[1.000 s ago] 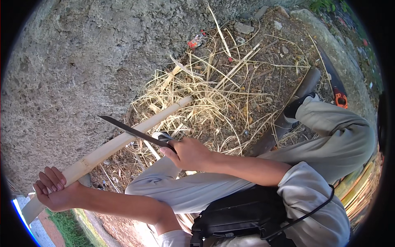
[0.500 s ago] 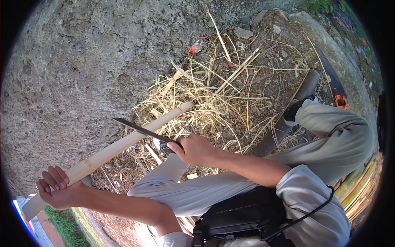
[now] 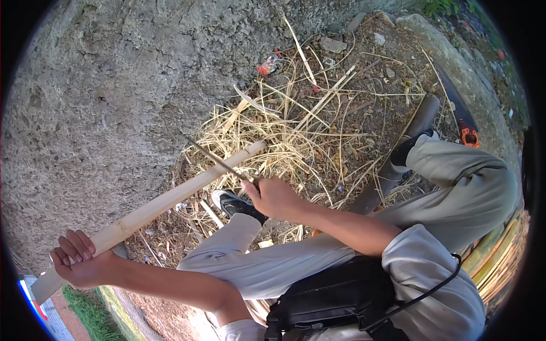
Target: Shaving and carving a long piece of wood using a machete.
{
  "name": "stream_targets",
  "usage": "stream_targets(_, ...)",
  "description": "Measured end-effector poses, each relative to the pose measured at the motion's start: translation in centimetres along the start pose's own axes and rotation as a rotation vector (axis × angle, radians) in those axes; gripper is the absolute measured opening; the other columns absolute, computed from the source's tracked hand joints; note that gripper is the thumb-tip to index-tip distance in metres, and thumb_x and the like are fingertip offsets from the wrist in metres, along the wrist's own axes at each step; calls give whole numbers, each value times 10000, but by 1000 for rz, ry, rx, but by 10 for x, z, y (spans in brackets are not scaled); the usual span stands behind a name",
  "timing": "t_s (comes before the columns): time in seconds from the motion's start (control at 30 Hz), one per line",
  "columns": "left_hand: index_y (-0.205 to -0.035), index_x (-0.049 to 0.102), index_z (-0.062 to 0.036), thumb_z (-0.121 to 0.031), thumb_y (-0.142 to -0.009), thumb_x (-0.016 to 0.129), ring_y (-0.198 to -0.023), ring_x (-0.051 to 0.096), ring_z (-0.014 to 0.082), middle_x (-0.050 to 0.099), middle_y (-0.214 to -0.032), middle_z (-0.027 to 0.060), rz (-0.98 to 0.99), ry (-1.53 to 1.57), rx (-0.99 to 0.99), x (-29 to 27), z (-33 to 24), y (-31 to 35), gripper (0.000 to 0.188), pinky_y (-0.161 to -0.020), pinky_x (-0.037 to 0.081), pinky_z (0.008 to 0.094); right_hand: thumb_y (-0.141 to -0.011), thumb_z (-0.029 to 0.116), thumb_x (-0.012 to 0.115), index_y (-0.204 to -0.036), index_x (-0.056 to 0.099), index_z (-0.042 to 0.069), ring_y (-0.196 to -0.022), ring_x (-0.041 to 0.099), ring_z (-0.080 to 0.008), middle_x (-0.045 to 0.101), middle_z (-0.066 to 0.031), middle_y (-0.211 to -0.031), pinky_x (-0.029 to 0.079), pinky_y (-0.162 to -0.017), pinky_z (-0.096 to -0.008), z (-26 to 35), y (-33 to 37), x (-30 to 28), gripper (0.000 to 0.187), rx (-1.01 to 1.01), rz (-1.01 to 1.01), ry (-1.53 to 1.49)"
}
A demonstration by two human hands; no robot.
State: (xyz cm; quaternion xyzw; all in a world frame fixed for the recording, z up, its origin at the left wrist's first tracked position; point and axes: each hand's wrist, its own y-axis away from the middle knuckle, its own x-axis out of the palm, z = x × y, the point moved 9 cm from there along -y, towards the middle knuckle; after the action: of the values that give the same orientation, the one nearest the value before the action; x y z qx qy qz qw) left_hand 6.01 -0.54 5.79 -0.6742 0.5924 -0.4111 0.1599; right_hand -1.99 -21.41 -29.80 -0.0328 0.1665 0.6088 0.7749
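My left hand (image 3: 77, 258) is wrapped round the near left end of a long pale bamboo strip (image 3: 165, 203), which slants up and right to the shavings. In my right hand (image 3: 276, 198) is the handle of a knife (image 3: 213, 157) with a long, narrow dark blade. The blade lies across the strip towards its far end, its tip pointing up and left. Whether the edge touches the wood I cannot tell. My right fist hides most of the handle. Below the strip's far half, beside the blade hand, is my dark shoe (image 3: 233, 204).
Thin curly shavings (image 3: 273, 133) heap on the ground beyond the strip. A rough stone wall (image 3: 96, 113) rises at the left. A dark round pole (image 3: 418, 122) lies by my other foot, with an orange-handled saw (image 3: 467, 133) at the far right. Split strips (image 3: 500, 264) lie behind my right side.
The knife has slid up along the strip towards its far end, its blade now turned more edge-on. My right hand has moved slightly right and up; my left hand has stayed in place.
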Motion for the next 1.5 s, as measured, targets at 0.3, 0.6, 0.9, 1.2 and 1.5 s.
stream_targets(0.3,-588,224,-174,-124,-895,437,-372,174,81,216,-495,-7,22,-3,31,1,-6,-1,377,-315,148,225,-989,364,368,-948,601,-25,-593,613,-374,584,-208,-610,497,-594,-480,-69,-6,49,456,23,92,-8)
stream_targets(0.6,-594,224,-172,-125,-898,426,-380,171,80,206,-491,-11,-9,-13,3,-1,9,2,368,-324,141,228,-981,309,389,-909,603,-61,-560,588,-418,552,-204,-539,493,-605,-503,20,8,13,433,-86,-32,35)
stream_targets(0.9,-593,227,-169,-153,-908,435,-388,171,78,208,-494,-10,-66,-45,24,-8,3,4,377,-335,138,224,-1020,338,242,-850,589,-57,-492,592,-326,556,-160,-517,501,-514,-421,-140,-7,10,553,328,117,111)
stream_targets(1.2,-599,233,-172,-138,-910,437,-385,179,77,216,-492,-11,-3,-15,13,-7,4,-4,373,-336,147,221,-986,347,365,-867,581,-33,-608,608,-426,597,-246,-619,495,-601,-517,2,7,39,453,-147,18,41)
stream_targets(1.5,-596,225,-175,-135,-910,435,-381,173,79,218,-490,-10,-57,-11,1,-6,6,2,379,-327,148,219,-1007,332,285,-874,619,-68,-654,636,-407,622,-218,-657,527,-652,-494,-104,-24,10,538,275,113,179)
